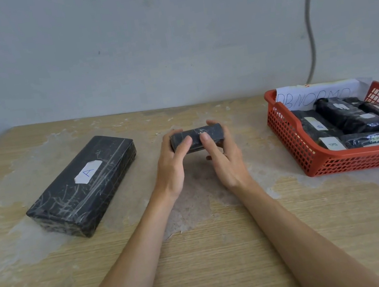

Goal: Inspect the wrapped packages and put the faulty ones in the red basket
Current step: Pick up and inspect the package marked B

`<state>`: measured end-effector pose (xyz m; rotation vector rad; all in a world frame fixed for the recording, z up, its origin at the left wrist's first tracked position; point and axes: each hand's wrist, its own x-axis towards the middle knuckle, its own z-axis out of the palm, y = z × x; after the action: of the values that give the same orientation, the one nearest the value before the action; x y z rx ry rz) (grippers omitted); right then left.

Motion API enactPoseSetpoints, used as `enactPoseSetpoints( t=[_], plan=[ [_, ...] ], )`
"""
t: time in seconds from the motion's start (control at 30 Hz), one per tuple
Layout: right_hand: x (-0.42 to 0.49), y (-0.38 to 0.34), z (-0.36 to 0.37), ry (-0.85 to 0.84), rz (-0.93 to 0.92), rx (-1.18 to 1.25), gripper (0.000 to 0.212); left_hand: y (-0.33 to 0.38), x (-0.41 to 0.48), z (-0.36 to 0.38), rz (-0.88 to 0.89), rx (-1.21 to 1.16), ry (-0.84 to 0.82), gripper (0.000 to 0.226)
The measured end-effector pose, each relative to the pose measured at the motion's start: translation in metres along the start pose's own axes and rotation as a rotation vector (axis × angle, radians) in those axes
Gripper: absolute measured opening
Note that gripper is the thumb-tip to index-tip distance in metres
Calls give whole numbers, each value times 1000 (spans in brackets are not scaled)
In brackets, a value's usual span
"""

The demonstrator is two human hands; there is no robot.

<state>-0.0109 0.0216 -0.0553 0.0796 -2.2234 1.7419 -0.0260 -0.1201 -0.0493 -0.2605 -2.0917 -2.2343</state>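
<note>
Both my hands grip one small package (197,138), left hand (171,161) and right hand (225,156) pinching it, long axis crosswise above the table (202,254). The basket (309,148) lies rightward, nearer my right hand.

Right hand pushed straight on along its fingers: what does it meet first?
The small black package that the right hand grips, along with the left hand. Beyond it, apparently only table, then wall.
</note>
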Motion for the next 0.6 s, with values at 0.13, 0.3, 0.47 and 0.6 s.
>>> enactPoseSetpoints(
  t=[0.13,0.3,0.47,0.6],
  plan=[
    [1,-4,-5,-9,-33,-134,37,5,-1,-4,-62,59,131,80],
    [0,-6,-3,84,1,-142,43,0,-1,-2,-43,72,133,65],
    [-3,-11,-2,65,27,-93,27,1,-3,0,-43,-49,73,62],
    [-2,-7,-2,11,22,-64,31,0,-1,-1,-68,-14,102,47]
  ],
)
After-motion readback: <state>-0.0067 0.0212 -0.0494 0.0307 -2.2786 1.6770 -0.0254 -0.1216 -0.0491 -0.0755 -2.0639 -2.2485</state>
